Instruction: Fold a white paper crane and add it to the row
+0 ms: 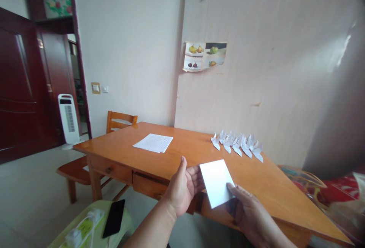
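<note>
A white, nearly square piece of paper [217, 182], or a thin stack of it, is held up tilted before the table's front edge. My right hand [249, 208] grips its lower right side, thumb on top and fingers underneath. My left hand [184, 185] is open at the paper's left edge, its thumb raised and its fingertips close to or touching that edge; I cannot tell which. Several folded white paper cranes [236, 144] stand in rows at the table's back right. A stack of printed or written sheets [154, 142] lies further left on the table.
The wooden table [188, 147] has drawers in front. A wooden chair [122, 118] stands behind it and a bench [75, 170] at its left. Lower left, a black phone [114, 217] and a power strip [85, 229] rest on a green-covered seat. Red bags [336, 191] are at right.
</note>
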Demonstrator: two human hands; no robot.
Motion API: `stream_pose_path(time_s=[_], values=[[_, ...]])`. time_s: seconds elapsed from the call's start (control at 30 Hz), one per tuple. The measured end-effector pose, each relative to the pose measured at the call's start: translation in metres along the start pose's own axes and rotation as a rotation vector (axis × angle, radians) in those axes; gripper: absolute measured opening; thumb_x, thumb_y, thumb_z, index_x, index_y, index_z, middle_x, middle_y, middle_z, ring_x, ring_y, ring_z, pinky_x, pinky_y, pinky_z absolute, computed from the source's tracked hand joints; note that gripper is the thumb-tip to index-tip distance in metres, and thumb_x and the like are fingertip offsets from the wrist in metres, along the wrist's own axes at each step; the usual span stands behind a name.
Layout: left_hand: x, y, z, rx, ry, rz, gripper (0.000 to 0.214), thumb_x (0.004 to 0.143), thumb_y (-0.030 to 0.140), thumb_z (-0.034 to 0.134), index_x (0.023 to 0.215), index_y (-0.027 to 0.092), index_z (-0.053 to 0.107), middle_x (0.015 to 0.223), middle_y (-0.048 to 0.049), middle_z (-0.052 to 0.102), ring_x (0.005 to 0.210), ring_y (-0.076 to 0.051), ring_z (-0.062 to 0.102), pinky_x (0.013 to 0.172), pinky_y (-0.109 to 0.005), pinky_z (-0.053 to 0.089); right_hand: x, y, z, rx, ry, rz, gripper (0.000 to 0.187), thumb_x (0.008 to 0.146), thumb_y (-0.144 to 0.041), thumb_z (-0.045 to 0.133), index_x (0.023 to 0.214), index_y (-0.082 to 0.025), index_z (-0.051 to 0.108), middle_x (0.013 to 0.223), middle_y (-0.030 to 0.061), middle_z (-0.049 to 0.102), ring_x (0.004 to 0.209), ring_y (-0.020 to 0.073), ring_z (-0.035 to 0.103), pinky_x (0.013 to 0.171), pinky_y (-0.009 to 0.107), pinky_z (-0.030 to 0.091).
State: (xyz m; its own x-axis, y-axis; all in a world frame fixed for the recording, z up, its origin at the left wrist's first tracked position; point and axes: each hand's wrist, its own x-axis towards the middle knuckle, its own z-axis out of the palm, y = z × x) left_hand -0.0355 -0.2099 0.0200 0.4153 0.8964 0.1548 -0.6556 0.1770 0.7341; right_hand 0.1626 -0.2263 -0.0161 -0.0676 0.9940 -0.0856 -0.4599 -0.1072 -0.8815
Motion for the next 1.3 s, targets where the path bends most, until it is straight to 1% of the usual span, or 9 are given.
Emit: stream_pose_path(time_s=[0.2,0.43,0.57,0.67,0.73,0.83,0.93,1.13,1.3], values=[[-0.01,0.004,0.007,0.063,0.005,0.003,0.088,0.086,0.08,0.029,0.121,0.009,0.066,0.113,-0.0194,0.069,0.104,-0.028,0.065,0.087,-0.035,0.047,-0.007,0.002,0.007,0.048,0.018,0.056,0.035,0.079,-0.039,0.075,0.107,-0.02,0.068,0.103,0.0081,0.073,0.086,0.0225,0.068,0.072,0.033,0.053],[-0.015,-0.004,0.005,0.333,0.213,0.189,0.051,0.079,0.046,0.075,0.115,0.012,0.069,0.113,-0.0162,0.071,0.11,-0.029,0.063,0.088,-0.035,0.048,-0.013,0.009,0.0,-0.077,-0.088,-0.007,0.026,0.083,-0.044,0.071,0.095,-0.02,0.071,0.094,0.0044,0.071,0.081,0.0175,0.061,0.069,0.027,0.048],[-0.023,-0.005,0.001,0.43,0.216,0.23,0.045,0.083,0.045,0.07,0.115,0.013,0.07,0.111,-0.0139,0.072,0.11,-0.029,0.062,0.092,-0.036,0.047,-0.014,0.004,-0.001,-0.244,-0.103,-0.136,0.028,0.082,-0.047,0.07,0.088,-0.019,0.072,0.094,0.0044,0.07,0.088,0.0195,0.059,0.081,0.029,0.045],[-0.029,-0.004,0.001,0.51,0.222,0.239,0.042,0.084,0.045,0.068,0.114,0.015,0.071,0.108,-0.012,0.073,0.101,-0.027,0.064,0.089,-0.035,0.047,-0.019,-0.009,0.01,-0.316,-0.093,-0.261,0.035,0.082,-0.049,0.07,0.101,-0.02,0.071,0.099,0.0052,0.071,0.095,0.022,0.059,0.088,0.031,0.043],[-0.033,-0.003,0.002,0.564,0.219,0.226,0.041,0.084,0.045,0.068,0.113,0.015,0.072,0.105,-0.0108,0.073,0.095,-0.026,0.065,0.087,-0.035,0.048,-0.022,-0.018,0.02,-0.356,-0.098,-0.3,0.039,0.079,-0.05,0.071,0.106,-0.021,0.07,0.099,0.0047,0.071,0.092,0.0213,0.06,0.083,0.03,0.043],[-0.037,-0.002,0.005,0.613,0.191,0.218,0.041,0.085,0.045,0.067,0.112,0.015,0.072,0.103,-0.0102,0.074,0.095,-0.027,0.065,0.087,-0.035,0.047,-0.024,-0.024,0.031,-0.39,-0.06,-0.337,0.039,0.076,-0.056,0.071,0.093,-0.02,0.07,0.085,0.0029,0.069,0.077,0.0192,0.058,0.072,0.027,0.043],[-0.039,-0.002,0.007,0.618,0.156,0.22,0.04,0.087,0.045,0.064,0.111,0.015,0.072,0.101,-0.0099,0.073,0.095,-0.026,0.064,0.088,-0.034,0.046,-0.022,-0.021,0.033,-0.42,-0.012,-0.349,0.039,0.078,-0.059,0.068,0.078,-0.02,0.067,0.071,0.0008,0.062,0.067,0.0163,0.052,0.062,0.026,0.039],[-0.041,-0.004,0.004,0.659,0.142,0.215,0.039,0.09,0.047,0.058,0.104,0.013,0.072,0.089,-0.0082,0.071,0.085,-0.023,0.061,0.077,-0.03,0.045,-0.017,-0.013,0.029,-0.369,-0.012,-0.264,0.038,0.081,-0.057,0.066,0.075,-0.019,0.064,0.063,-0.0019,0.055,0.058,0.0127,0.046,0.055,0.024,0.035],[-0.04,-0.006,-0.003,0.788,0.196,0.182,0.033,0.087,0.045,0.06,0.084,0.014,0.07,0.072,-0.0028,0.063,0.067,-0.016,0.054,0.064,-0.025,0.041,-0.012,-0.005,0.026,-0.421,-0.018,-0.229,0.041,0.078,-0.06,0.067,0.073,-0.019,0.063,0.057,-0.0034,0.052,0.051,0.0112,0.044,0.048,0.023,0.031]])
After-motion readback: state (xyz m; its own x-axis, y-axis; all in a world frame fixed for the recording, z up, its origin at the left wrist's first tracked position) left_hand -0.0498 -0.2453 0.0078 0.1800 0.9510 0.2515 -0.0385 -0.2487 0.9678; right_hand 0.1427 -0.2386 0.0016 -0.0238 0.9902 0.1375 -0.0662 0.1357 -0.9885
